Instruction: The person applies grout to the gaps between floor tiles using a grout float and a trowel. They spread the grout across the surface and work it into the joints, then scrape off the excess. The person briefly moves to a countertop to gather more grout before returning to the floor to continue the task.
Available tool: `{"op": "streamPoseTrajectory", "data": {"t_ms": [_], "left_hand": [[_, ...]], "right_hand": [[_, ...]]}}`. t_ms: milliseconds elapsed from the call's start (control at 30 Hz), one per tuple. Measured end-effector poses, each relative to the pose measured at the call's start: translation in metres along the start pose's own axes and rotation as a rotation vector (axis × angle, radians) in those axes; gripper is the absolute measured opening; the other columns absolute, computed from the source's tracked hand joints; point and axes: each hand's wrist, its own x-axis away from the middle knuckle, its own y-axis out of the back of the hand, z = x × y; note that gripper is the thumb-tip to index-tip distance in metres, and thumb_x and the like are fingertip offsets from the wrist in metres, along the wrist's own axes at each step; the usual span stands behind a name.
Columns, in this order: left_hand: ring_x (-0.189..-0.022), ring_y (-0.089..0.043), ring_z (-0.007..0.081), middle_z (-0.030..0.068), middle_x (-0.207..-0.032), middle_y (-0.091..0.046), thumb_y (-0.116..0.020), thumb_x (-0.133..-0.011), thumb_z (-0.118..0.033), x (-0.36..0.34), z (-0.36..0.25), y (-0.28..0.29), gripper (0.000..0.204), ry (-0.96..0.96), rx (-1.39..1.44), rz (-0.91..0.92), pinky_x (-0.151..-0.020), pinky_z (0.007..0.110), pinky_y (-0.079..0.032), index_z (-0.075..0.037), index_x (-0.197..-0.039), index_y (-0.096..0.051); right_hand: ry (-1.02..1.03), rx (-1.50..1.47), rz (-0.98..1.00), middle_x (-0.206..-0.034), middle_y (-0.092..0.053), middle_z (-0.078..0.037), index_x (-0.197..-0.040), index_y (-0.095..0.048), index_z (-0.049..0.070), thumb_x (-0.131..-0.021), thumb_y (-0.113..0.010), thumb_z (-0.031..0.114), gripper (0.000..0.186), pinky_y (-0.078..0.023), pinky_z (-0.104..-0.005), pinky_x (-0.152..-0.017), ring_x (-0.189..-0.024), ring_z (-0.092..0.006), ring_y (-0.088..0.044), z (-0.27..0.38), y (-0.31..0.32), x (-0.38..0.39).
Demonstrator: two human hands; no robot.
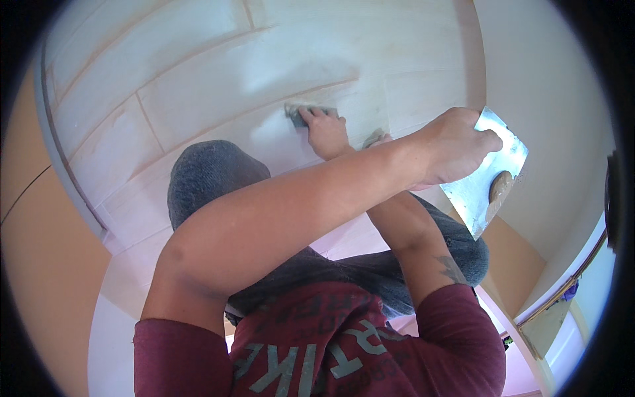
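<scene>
My left arm crosses over my right one. At the right, my left hand (460, 145) grips the edge of a shiny metal plate (471, 198) carrying a lump of brown filler paste (501, 187). Farther off, my right hand (327, 132) presses a small dark flat scraper (296, 115) against a pale panelled surface (198, 99) with brownish joint lines. The scraper sits just below one such line. My fingers lie over its near side and hide part of it. A bit of skin beside a dark patch shows beyond my left forearm; I cannot tell what it is.
My jeans-covered knees (215, 173) bend up on both sides beneath my arms. A plain pale wall (542, 119) rises at the right. An orange-tan surface (46, 198) lies past the panelling's left edge. A dark object (615, 198) shows at the far right rim.
</scene>
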Motion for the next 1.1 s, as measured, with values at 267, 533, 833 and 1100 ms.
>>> {"op": "streamPoseTrajectory", "data": {"t_ms": [267,533,833,1100], "left_hand": [[-0.098,-0.066,0.0286,0.0244,-0.112,-0.070,-0.055,-0.097,-0.015,0.004,0.001,0.008,0.037,-0.042,-0.029,0.037,-0.090,0.041,-0.053,0.011,-0.120,-0.066],[-0.095,-0.066,0.0273,0.0234,-0.110,-0.071,-0.054,-0.098,-0.014,0.006,0.003,0.008,0.035,-0.093,0.030,0.058,-0.087,0.040,-0.054,0.011,-0.118,-0.066],[-0.096,-0.067,0.0282,0.0271,-0.111,-0.070,-0.055,-0.099,-0.016,0.002,0.018,0.012,0.038,-0.137,-0.015,0.050,-0.087,0.041,-0.054,0.016,-0.118,-0.065],[-0.091,-0.069,0.0182,0.0132,-0.103,-0.072,-0.062,-0.099,-0.020,0.019,0.016,0.011,0.037,-0.153,-0.073,-0.066,-0.082,0.033,-0.057,0.008,-0.122,-0.067]], "right_hand": [[0.209,0.189,-0.360,-0.156,-0.055,-0.007,-0.152,-0.057,0.025,-0.088,-0.061,0.004,0.068,-0.041,-0.0613,-0.105,-0.144,-0.0387,-0.047,-0.040,-0.020,-0.019],[-0.317,-0.214,-0.256,-0.130,-0.071,-0.019,-0.149,-0.059,0.023,-0.097,-0.055,0.011,0.053,-0.053,-0.0576,-0.097,-0.119,-0.0405,-0.067,-0.081,0.006,-0.019],[-0.125,-0.253,-0.095,-0.112,-0.071,-0.025,-0.146,-0.059,0.017,-0.097,-0.053,0.014,0.050,-0.057,-0.0577,-0.088,-0.102,-0.0467,-0.071,0.008,-0.055,-0.014],[0.207,-0.122,0.313,-0.124,-0.068,-0.022,-0.142,-0.058,0.016,-0.101,-0.058,0.027,0.042,-0.055,-0.0525,-0.101,-0.119,-0.0422,-0.067,0.135,-0.034,0.029]]}}
